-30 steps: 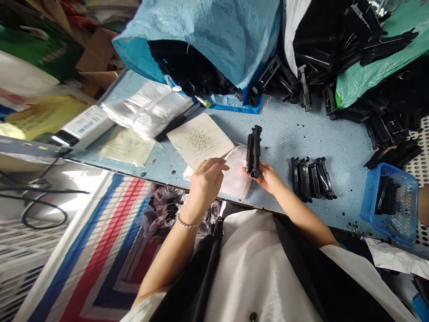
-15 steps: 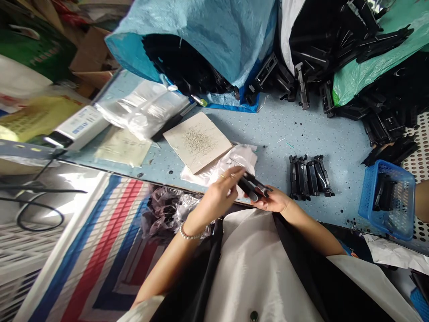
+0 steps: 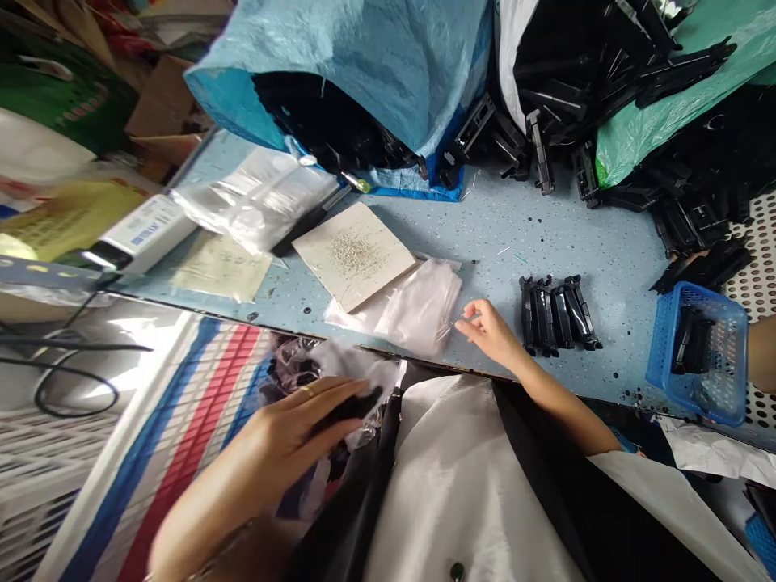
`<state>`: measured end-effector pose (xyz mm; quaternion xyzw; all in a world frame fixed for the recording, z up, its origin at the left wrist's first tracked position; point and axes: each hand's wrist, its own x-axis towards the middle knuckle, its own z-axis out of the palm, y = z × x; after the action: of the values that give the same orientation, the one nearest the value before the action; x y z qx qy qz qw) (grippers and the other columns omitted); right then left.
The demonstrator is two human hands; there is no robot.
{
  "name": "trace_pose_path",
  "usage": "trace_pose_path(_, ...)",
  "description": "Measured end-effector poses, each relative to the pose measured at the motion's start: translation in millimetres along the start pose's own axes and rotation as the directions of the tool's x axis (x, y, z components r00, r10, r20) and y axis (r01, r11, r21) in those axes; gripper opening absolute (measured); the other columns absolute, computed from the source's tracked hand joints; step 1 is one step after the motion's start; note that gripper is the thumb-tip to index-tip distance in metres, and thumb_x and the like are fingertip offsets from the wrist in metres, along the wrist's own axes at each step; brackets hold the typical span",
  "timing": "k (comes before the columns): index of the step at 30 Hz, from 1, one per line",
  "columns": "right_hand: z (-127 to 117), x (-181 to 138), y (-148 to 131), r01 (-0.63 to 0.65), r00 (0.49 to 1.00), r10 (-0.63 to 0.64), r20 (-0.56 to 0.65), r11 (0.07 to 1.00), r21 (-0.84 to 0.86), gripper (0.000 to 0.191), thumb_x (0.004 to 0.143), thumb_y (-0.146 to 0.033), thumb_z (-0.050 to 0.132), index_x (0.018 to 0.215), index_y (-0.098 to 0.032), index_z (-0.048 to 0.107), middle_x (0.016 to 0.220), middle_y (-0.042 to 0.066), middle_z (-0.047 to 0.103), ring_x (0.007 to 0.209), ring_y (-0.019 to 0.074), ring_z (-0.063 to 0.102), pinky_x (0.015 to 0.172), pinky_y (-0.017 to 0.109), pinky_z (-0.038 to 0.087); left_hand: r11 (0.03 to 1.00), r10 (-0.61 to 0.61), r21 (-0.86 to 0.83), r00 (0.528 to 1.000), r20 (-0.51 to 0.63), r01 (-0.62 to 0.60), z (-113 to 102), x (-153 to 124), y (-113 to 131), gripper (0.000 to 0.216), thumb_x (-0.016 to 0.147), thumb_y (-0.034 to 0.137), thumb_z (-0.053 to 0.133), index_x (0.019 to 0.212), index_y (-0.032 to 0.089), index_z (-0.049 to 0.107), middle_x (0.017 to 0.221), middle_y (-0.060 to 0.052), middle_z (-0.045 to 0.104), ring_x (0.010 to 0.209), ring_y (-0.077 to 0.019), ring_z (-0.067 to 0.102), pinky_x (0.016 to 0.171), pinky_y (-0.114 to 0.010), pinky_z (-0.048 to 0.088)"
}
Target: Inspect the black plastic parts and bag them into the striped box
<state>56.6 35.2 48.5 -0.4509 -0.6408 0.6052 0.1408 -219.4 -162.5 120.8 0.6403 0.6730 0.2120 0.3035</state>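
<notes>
My left hand [image 3: 291, 432] is down below the table's front edge, fingers closed round a black plastic part [image 3: 350, 406], over a crumpled clear bag [image 3: 303, 372] holding more dark pieces. My right hand [image 3: 490, 331] rests on the blue speckled table [image 3: 497, 226], its fingertips pinched at the right edge of a clear plastic bag [image 3: 421, 311]. A row of several black parts [image 3: 558, 315] lies just right of that hand. A cardboard square with a heap of tiny metal bits [image 3: 355, 255] sits left of the bag.
A blue woven sack [image 3: 364, 73] and a green bag [image 3: 667, 121] spill black parts along the table's back. A blue basket [image 3: 697, 356] stands at the right, beside another person's arm [image 3: 762, 356]. Clear bags [image 3: 255, 198] and a white box [image 3: 149, 230] lie left.
The black part went from my right hand to my left, which carried it down off the table's edge to the bag below. My right hand moved to the clear bag's edge.
</notes>
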Motion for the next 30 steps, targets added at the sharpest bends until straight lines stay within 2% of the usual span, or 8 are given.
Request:
trace_pose_path(4,-1,20,8,-0.050,0.996,0.053,-0.065,0.998,0.049,0.051,0.082,-0.059,0.067,0.112,-0.024,0.044,0.103,0.002,0.061,0.065,0.0132,0.066,0.052,0.028,0.052,0.915,-0.365,0.226,0.925,0.104,0.335,10,-7,-81,0.026,0.076,0.044,0.065,0.090,0.026,0.079,0.097,-0.011,0.081,0.090,-0.0347,0.077,0.078,-0.041,0.062)
trace_pose_path(6,3,28,10,-0.033,0.998,0.039,-0.050,0.993,0.111,0.051,0.080,-0.057,0.069,0.107,-0.025,0.042,0.094,-0.001,0.061,0.063,0.0135,0.066,0.049,0.026,0.049,0.821,-0.499,0.354,0.864,0.065,0.447,22,4,-95,0.019,0.074,0.036,0.062,0.076,0.022,0.074,0.083,-0.012,0.079,0.078,-0.0338,0.075,0.066,-0.038,0.059)
trace_pose_path(9,13,38,14,-0.006,0.998,0.018,-0.055,0.978,0.210,0.050,0.074,-0.052,0.074,0.099,-0.025,0.040,0.080,-0.006,0.060,0.062,0.0129,0.062,0.050,0.023,0.042,0.856,-0.445,0.263,0.894,-0.063,0.445,42,30,-67,0.023,0.084,0.037,0.056,0.078,0.022,0.072,0.080,-0.009,0.077,0.072,-0.0258,0.072,0.063,-0.031,0.053)
trace_pose_path(11,20,44,15,0.033,0.994,-0.006,-0.105,0.965,0.260,0.050,0.070,-0.050,0.077,0.096,-0.025,0.042,0.071,-0.009,0.056,0.062,0.0115,0.058,0.056,0.024,0.042,0.949,-0.286,0.074,0.937,-0.201,0.305,58,55,-28,0.026,0.091,0.040,0.055,0.086,0.022,0.072,0.085,-0.007,0.076,0.073,-0.0205,0.070,0.068,-0.028,0.053)
trace_pose_path(15,28,49,13,0.072,0.987,-0.023,-0.157,0.948,0.309,0.054,0.065,-0.051,0.083,0.094,-0.024,0.046,0.066,-0.012,0.045,0.061,0.0099,0.047,0.062,0.025,0.040,0.996,-0.088,-0.058,0.928,-0.361,0.072,87,113,25,0.021,0.088,0.038,0.066,0.094,0.018,0.070,0.096,-0.009,0.070,0.075,-0.0180,0.065,0.071,-0.030,0.053)
trace_pose_path(22,5,36,11,0.079,0.977,-0.026,-0.214,0.968,0.240,0.050,0.067,-0.050,0.083,0.094,-0.025,0.049,0.065,-0.011,0.041,0.061,0.0112,0.044,0.063,0.025,0.037,0.896,-0.287,-0.428,0.890,-0.355,0.118,76,139,20,0.018,0.090,0.035,0.057,0.086,0.018,0.065,0.072,-0.002,0.062,0.063,-0.0148,0.056,0.059,-0.027,0.047)
trace_pose_path(27,4,38,10,0.095,0.976,-0.042,-0.212,0.965,0.245,0.051,0.069,-0.054,0.082,0.097,-0.025,0.051,0.066,-0.010,0.039,0.060,0.0114,0.041,0.059,0.025,0.035,0.901,-0.155,-0.431,0.966,-0.205,0.053,95,146,37,0.020,0.077,0.037,0.073,0.084,0.019,0.066,0.076,-0.002,0.065,0.065,-0.0149,0.059,0.061,-0.028,0.049)
trace_pose_path(30,0,39,9,0.129,0.971,-0.082,-0.225,0.970,0.206,0.046,0.071,-0.049,0.080,0.098,-0.024,0.053,0.064,-0.010,0.042,0.060,0.0122,0.044,0.062,0.026,0.038,0.811,-0.281,-0.572,0.939,-0.197,0.122,93,154,27,0.018,0.083,0.036,0.066,0.081,0.018,0.067,0.070,-0.002,0.065,0.063,-0.0140,0.060,0.061,-0.027,0.051)
